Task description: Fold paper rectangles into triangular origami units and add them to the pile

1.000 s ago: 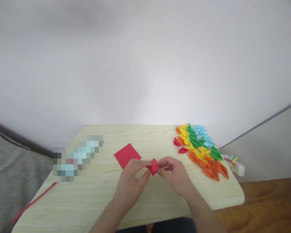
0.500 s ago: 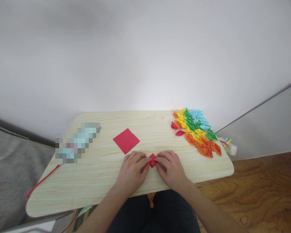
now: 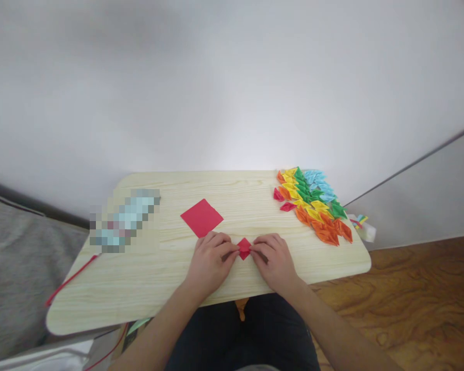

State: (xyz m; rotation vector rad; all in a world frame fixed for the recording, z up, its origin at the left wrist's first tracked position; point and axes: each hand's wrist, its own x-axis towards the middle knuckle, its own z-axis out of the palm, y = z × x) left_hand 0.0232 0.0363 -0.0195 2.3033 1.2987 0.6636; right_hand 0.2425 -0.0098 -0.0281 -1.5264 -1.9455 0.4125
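Observation:
A small folded red paper (image 3: 244, 248) lies near the front edge of the table, diamond-shaped with a crease across its middle. Its left corner is pinched between the thumb and fingers of my left hand (image 3: 212, 259). My right hand (image 3: 275, 262) grips the opposite corner the same way. Just beyond my left knuckles rests a larger flat square of red paper (image 3: 201, 217), its near corner close to that hand.
At the right end of the pale wooden table (image 3: 139, 288) sit many folded paper pieces (image 3: 309, 201) in orange, yellow, green, blue and red. A pixelated object (image 3: 127, 221) with a red strap (image 3: 71, 278) lies at left. Behind rises a white wall (image 3: 232, 93).
My hands have drawn slightly apart, and more of the small folded paper shows between them. The whole view has shifted a little; the larger red square stays in place on the table.

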